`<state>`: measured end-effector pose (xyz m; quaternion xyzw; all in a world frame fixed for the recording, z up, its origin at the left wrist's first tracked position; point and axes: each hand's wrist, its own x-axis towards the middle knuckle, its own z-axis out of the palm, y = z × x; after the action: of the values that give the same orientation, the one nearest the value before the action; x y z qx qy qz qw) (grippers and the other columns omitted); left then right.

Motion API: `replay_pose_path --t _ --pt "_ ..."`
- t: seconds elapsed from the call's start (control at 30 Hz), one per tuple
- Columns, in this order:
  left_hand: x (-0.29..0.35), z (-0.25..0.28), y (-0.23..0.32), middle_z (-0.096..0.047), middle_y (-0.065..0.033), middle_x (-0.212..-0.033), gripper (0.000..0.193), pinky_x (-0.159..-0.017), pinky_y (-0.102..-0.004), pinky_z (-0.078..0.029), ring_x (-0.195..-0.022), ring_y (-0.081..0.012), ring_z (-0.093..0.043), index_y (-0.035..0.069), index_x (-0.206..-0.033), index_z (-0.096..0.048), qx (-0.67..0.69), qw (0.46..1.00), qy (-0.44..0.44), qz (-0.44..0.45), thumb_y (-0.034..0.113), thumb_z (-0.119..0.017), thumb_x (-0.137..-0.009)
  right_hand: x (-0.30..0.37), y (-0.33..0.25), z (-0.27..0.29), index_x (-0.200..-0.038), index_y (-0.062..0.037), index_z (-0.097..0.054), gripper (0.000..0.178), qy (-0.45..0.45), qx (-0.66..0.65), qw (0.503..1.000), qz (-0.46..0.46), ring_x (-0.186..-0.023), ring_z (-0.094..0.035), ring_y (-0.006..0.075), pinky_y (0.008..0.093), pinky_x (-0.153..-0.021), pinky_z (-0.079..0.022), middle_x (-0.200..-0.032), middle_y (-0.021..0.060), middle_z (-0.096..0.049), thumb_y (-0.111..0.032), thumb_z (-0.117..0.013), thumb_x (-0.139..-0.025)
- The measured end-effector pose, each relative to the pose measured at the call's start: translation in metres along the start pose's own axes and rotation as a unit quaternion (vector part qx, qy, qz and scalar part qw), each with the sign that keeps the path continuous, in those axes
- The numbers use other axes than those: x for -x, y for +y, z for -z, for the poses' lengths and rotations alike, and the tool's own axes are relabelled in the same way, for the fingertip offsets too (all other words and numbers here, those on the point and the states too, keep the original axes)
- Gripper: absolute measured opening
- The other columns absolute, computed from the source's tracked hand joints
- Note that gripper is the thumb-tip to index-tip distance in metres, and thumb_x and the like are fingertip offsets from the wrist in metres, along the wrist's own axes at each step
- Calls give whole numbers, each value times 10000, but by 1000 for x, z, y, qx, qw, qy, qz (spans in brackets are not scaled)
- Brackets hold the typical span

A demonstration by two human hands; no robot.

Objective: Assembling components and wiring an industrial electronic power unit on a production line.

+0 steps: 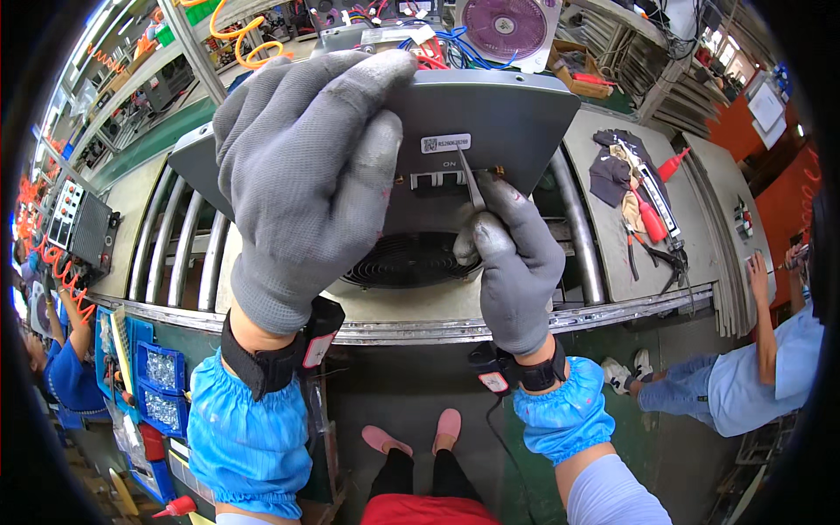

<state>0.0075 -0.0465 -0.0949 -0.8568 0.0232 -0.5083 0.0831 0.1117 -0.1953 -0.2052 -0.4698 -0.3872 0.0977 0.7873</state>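
Observation:
A dark grey metal housing stands before me, with a small white label on its face and a row of white-edged slots below. My left hand, in a grey glove, is raised in front of the housing's left part. Its fingers are curled; anything inside them is hidden. Between the thumb and fingers of my gloved right hand are slim pointed metal tweezers, their tip at the label's lower edge. A round black fan grille lies below the housing, partly covered by my right fingers.
Metal rollers run under the housing. To the right, a bench holds a dark cloth, red-handled pliers and a caulking gun. Blue bins of small parts stand at lower left. A person is at right, another at left.

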Motion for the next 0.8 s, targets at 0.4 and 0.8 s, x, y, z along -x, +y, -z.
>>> replay_pose_path --t 0.4,0.8 --pt "-2 -3 7 -659 -103 -977 466 -839 -371 -458 -912 -255 -615 51 -1130 -665 -30 999 1 18 319 -760 -760 -1 -1 -3 -1244 -3 -586 334 10 1 1000 2 -696 -570 81 210 -609 -473 -933 76 -627 31 -504 -922" --pt "4 -13 35 -615 -120 -1104 667 -1060 -485 -314 -1118 -355 -536 81 -1159 -613 -138 983 18 123 551 -740 -702 97 -19 4 -1257 7 -564 352 45 115 964 -234 -623 -498 52 204 -565 -431 -855 44 -600 -47 -475 -920"
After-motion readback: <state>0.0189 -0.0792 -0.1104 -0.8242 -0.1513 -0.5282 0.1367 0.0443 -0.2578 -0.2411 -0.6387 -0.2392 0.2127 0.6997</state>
